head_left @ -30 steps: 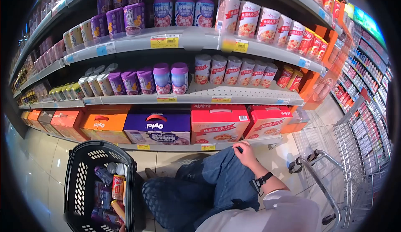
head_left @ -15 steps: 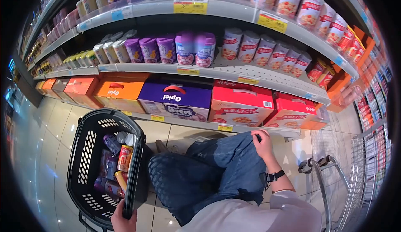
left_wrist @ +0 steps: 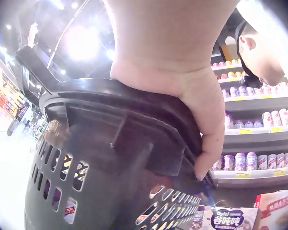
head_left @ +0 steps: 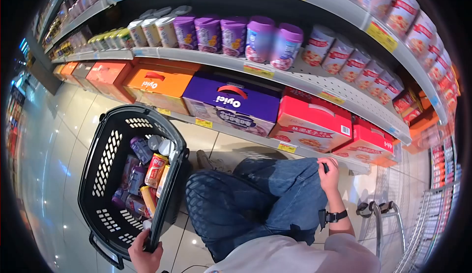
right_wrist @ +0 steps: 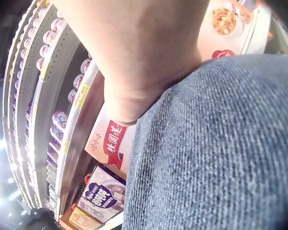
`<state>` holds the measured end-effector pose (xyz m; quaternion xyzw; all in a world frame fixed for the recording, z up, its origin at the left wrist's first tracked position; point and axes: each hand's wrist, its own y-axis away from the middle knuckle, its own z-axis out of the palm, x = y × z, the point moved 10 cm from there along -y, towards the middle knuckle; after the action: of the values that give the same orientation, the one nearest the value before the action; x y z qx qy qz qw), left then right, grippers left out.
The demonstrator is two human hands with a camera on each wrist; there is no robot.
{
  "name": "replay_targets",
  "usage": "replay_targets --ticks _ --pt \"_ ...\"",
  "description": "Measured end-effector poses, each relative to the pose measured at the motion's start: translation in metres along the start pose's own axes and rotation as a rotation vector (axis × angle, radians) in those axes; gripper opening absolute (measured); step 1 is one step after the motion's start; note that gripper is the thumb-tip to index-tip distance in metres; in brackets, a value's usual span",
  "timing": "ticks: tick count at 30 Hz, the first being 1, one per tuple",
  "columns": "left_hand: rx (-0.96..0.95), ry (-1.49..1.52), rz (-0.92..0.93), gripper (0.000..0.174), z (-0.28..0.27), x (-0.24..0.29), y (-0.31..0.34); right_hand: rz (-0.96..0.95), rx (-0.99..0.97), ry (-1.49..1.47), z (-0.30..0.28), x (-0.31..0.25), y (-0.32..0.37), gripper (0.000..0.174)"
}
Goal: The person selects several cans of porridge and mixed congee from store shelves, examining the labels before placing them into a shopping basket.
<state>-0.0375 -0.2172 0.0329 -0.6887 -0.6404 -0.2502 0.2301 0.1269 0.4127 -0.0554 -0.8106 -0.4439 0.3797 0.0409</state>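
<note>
A black shopping basket (head_left: 172, 197) stands on the floor at the left, tilted toward the person. My left hand (head_left: 145, 253) grips its near rim; in the left wrist view the thumb (left_wrist: 210, 155) hooks down over the edge. Inside lie a red and gold can (head_left: 155, 169), a yellow one (head_left: 149, 200), and several purple containers (head_left: 141, 149) with white-lidded ones beside them. My right hand (head_left: 328, 175) rests on the knee of the blue jeans (right_wrist: 216, 143), fingers loosely bent, with a small dark patch showing beside the thumb. Its fingertips are mostly hidden in the right wrist view.
Shelves of cans and purple tubs (head_left: 286, 46) rise in front. Below them, an orange box (head_left: 157, 88), a purple gift box (head_left: 233, 103) and red gift boxes (head_left: 314, 120) line the bottom. A metal shopping cart (head_left: 377, 233) stands at the right.
The head view has swung down and left, so shelves shift up and right. My left hand has come into view on the basket's rim. The right hand stays on the knee.
</note>
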Motion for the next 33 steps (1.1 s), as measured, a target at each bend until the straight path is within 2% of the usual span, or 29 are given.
replay_targets --ticks 5,12,33 --pt "0.041 -0.011 0.011 0.052 -0.014 -0.025 -0.006 -0.018 -0.020 0.011 0.002 -0.002 -0.002 0.011" --pt "0.003 0.008 -0.034 0.050 -0.025 -0.035 -0.018 0.004 -0.027 -0.039 0.002 0.002 -0.001 0.010" --pt "0.056 -0.070 -0.007 0.044 -0.027 -0.015 -0.021 0.006 -0.062 0.076 0.010 0.001 -0.002 0.010"
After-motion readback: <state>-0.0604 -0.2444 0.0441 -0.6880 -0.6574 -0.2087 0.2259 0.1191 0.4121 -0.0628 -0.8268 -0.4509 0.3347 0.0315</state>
